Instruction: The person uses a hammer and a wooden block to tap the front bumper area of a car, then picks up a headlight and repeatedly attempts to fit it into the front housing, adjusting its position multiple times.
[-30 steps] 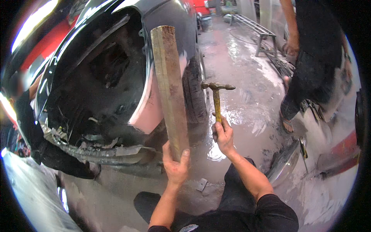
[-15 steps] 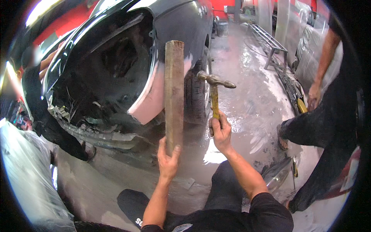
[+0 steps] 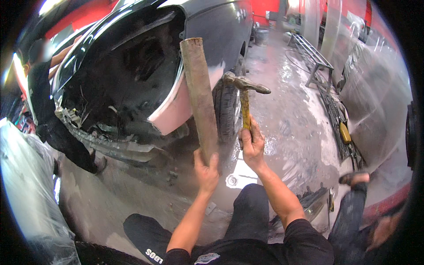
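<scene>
My left hand (image 3: pixel 206 171) is closed round the lower end of a long, worn wooden bar (image 3: pixel 199 95). The bar stands up in front of a dark car body (image 3: pixel 212 35), its top leaning a little left. In my right hand (image 3: pixel 252 148) is a hammer (image 3: pixel 246 104) with a yellow handle; its metal head is uppermost, one end blunt and the other tapered. Behind the bar lies the panel edge, coated in pinkish filler (image 3: pixel 170 112). From this view I cannot tell whether bar or hammer touches the car.
A tyre (image 3: pixel 226 110) stands behind the bar and hammer. A person in dark clothes (image 3: pixel 42 97) is at the car's left side. Another person's sandalled foot (image 3: pixel 355 178) shows at lower right. A metal rack (image 3: pixel 311 55), a bucket (image 3: pixel 261 37) and plastic sheeting (image 3: pixel 375 101) lie beyond.
My left hand has shifted right, and the bar has gone from nearly upright to leaning left. The hammer has hardly moved. The person on the right has moved toward the lower right edge.
</scene>
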A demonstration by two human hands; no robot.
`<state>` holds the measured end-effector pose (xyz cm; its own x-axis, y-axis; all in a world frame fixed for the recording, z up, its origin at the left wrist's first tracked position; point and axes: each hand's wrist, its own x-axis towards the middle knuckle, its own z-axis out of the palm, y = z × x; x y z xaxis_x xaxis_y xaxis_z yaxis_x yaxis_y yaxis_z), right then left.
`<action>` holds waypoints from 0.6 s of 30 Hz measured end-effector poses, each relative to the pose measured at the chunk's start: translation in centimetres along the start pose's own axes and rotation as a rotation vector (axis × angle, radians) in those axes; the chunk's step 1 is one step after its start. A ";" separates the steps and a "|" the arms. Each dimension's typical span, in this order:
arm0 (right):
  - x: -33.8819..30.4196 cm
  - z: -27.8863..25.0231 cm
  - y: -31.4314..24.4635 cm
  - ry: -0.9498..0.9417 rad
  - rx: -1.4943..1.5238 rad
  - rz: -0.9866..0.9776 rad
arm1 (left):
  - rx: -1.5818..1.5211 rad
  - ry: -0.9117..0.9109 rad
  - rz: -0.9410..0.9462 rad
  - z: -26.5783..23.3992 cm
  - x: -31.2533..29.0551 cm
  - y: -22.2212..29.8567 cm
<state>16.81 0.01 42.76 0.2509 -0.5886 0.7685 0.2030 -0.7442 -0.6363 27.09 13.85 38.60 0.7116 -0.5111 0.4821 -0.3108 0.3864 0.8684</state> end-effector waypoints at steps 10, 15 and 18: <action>4.1 -2.6 -3.1 -0.032 -0.136 -0.293 | -0.144 0.043 -0.032 5.1 -0.3 -1.9; 5.7 -2.4 -4.8 -0.027 -0.191 -0.399 | -0.255 0.019 -0.105 5.8 -0.4 -2.6; 6.5 -1.8 -5.9 -0.022 -0.246 -0.438 | -0.333 -0.008 -0.201 6.0 -0.7 -2.6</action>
<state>15.50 0.00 51.63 0.2126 -0.1998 0.9565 0.0650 -0.9738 -0.2179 23.59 8.58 36.76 0.7321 -0.6075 0.3082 0.0568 0.5053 0.8611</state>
